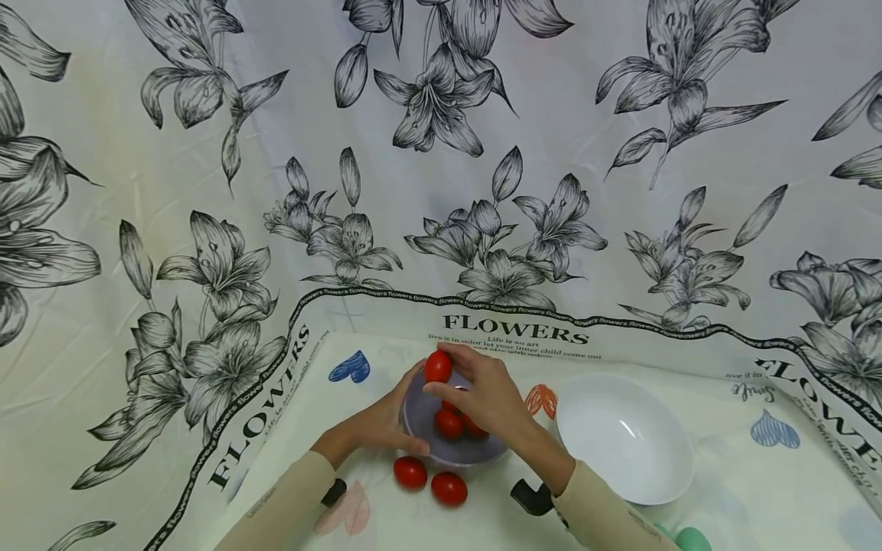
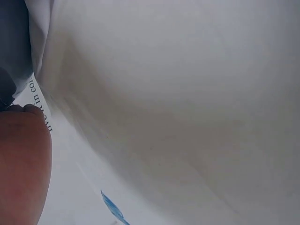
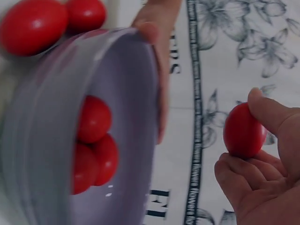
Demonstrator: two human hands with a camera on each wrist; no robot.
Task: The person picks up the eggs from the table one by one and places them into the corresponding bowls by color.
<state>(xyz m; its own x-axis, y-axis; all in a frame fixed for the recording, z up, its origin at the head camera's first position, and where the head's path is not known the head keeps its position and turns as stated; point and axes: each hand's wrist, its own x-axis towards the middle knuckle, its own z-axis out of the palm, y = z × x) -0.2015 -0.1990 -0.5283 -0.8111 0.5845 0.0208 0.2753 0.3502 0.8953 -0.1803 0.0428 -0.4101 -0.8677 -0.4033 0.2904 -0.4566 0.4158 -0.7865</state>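
My right hand (image 1: 488,390) pinches a smooth red egg (image 1: 438,367) between thumb and fingers, above the far side of a purple bowl (image 1: 475,454). In the right wrist view the egg (image 3: 243,132) is held upright, apart from the bowl (image 3: 129,79). Inside the bowl lie several red eggs (image 1: 449,424), bunched together. My left hand (image 1: 382,419) grips the bowl's left side, its thumb at the rim and its fingers along the outer wall. Two more red eggs (image 1: 449,489) rest on the cloth in front of the bowl.
A white bowl (image 1: 623,436) stands right of the purple one, beside my right forearm. At the bottom edge a green rounded thing (image 1: 692,539) shows partly. Black devices (image 1: 532,497) sit at my wrists. A flower-printed cloth (image 1: 455,229) covers the table and hangs behind it.
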